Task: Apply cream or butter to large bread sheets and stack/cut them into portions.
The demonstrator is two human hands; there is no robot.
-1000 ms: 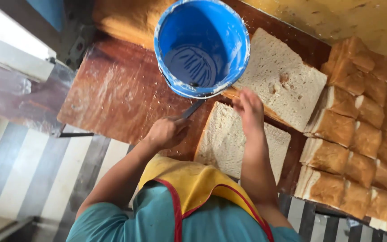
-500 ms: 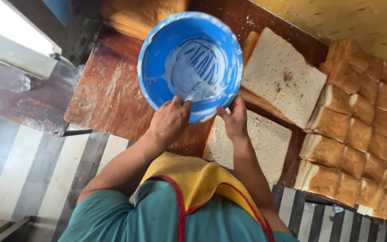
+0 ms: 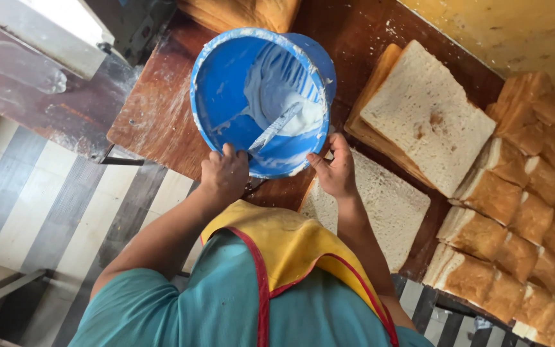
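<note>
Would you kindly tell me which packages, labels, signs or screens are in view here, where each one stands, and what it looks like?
No labels, signs or screens are in view.
Blue bucket: round plastic container on the wooden table, tilted, white paste inside, held between left hand and right hand.
Clear plastic bottle: top left, lying down, red cap.

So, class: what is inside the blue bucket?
The blue bucket holds white cream, smeared up its wall, and a flat blade that the left hand grips. Its handle is hidden under that hand.
</note>
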